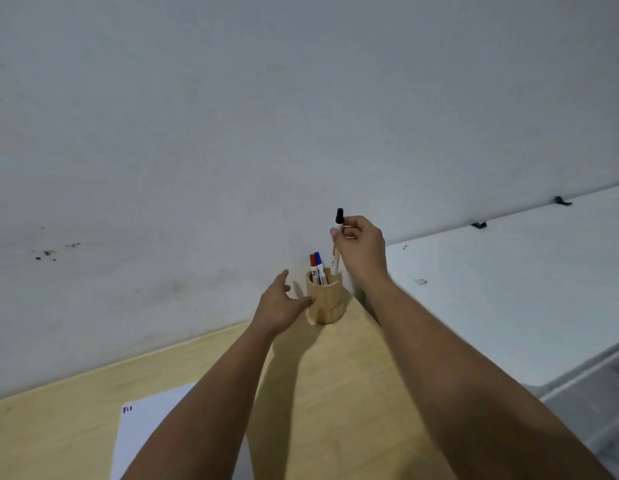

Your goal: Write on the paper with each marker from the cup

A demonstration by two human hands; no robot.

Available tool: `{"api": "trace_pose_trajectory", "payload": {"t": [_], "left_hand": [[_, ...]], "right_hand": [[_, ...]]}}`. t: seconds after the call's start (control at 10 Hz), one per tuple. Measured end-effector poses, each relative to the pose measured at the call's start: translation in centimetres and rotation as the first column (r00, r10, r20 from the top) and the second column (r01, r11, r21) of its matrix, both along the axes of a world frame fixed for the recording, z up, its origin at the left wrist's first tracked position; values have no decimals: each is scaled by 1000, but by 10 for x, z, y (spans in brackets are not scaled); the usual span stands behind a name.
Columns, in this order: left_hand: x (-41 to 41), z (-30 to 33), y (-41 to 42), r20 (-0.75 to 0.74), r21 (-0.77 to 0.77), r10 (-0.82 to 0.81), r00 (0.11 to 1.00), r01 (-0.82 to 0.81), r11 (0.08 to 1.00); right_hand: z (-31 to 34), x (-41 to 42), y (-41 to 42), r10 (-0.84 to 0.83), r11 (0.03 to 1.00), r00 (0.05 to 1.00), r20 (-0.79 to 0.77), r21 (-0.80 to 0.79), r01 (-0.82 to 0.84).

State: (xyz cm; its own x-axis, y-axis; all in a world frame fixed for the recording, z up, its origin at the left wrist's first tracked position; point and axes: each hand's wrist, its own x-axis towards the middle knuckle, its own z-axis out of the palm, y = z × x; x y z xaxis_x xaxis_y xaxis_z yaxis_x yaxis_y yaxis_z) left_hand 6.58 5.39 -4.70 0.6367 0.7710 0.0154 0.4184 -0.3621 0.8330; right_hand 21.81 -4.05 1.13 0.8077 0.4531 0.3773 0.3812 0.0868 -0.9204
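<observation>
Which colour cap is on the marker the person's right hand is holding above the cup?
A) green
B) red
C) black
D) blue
C: the right hand pinches the black-capped marker, its lower end at the rim of the wooden cup, while the red marker and blue marker stand inside.

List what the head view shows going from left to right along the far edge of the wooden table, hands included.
left hand → red-capped marker → blue-capped marker → black-capped marker → right hand. The wooden cup spans beneath the three markers, so it has no single place in the order.
</observation>
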Motion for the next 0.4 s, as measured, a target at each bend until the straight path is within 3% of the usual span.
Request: {"api": "trace_pose_trajectory", "payload": {"t": [0.3, 0.4], "left_hand": [[42, -39, -1, 41, 45, 45, 998, -47, 998], [39, -42, -2, 28, 65, 70, 997, -72, 995]], "right_hand": [[-53, 7, 24, 71, 979, 996, -49, -186, -79], [-61, 3, 27, 43, 985, 998, -35, -164, -48]]}}
